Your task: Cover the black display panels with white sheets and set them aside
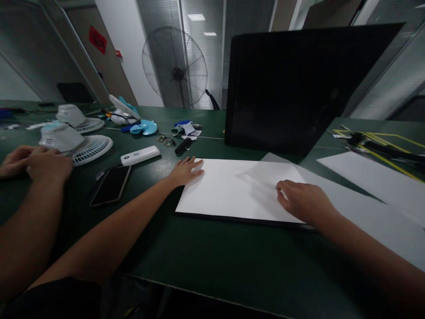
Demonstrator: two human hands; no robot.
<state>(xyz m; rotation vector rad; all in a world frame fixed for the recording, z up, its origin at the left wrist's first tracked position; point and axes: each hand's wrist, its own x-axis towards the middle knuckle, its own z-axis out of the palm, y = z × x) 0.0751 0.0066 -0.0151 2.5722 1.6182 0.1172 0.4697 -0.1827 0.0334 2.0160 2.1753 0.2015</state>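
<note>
A white sheet [222,190] lies on a thin dark-edged board on the green table. My left hand [186,171] rests at the sheet's upper left corner, fingers spread. Over the right part of the sheet is my right hand [300,199], its fingers curled together near a translucent film [270,170] that rises toward the back. Whether the fingertips grip the film cannot be made out. More white paper [358,208] spreads under and beyond my right forearm.
A large black panel [292,93] stands behind the sheet. To the left are a phone [111,185], a white power bank [140,156], glasses [166,140] and small fan parts [93,148]. Another person's hands [43,164] are at the far left. Yellow strips [392,153] lie right.
</note>
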